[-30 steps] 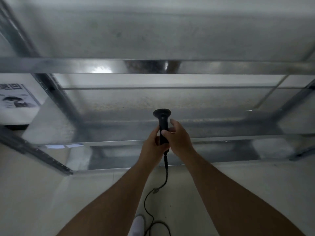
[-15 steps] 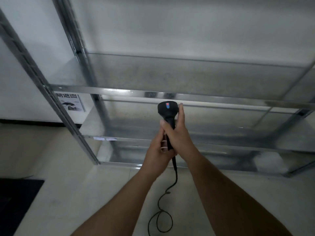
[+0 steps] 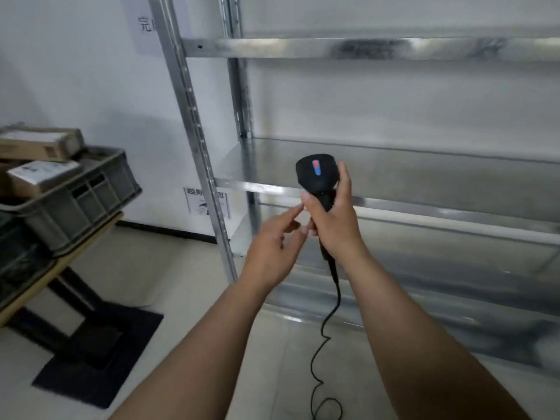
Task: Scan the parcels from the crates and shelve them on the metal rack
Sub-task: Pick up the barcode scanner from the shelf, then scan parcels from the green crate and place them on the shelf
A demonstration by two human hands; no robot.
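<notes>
1. Left hand [image 3: 272, 250] has come off the scanner [image 3: 316, 177]. Its fingers are loosely spread, just beside the right hand [image 3: 333, 228], which alone grips the handle.
2. View has swung left. Parcels [image 3: 42, 177] now in sight, piled in a crate [image 3: 91, 198], well apart from the hands.
3. Judgement: left hand freed to fetch a parcel. Shelving on the rack [image 3: 394, 177] looks not yet begun.
4. Surface [image 3: 78, 253] carries the crate. Dark mat [image 3: 100, 353] beneath, white wall, cable [image 3: 330, 316] trailing to the floor.

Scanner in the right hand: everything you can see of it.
The scanner is black, matte plastic by its look, with a rounded head bearing a small red-and-blue mark. It stands upright, head up, in front of the metal rack. The right hand grips its handle; the left hand is beside it, fingers relaxed, contact unclear. A thin black cable hangs from the handle's base and loops at the floor.
</notes>
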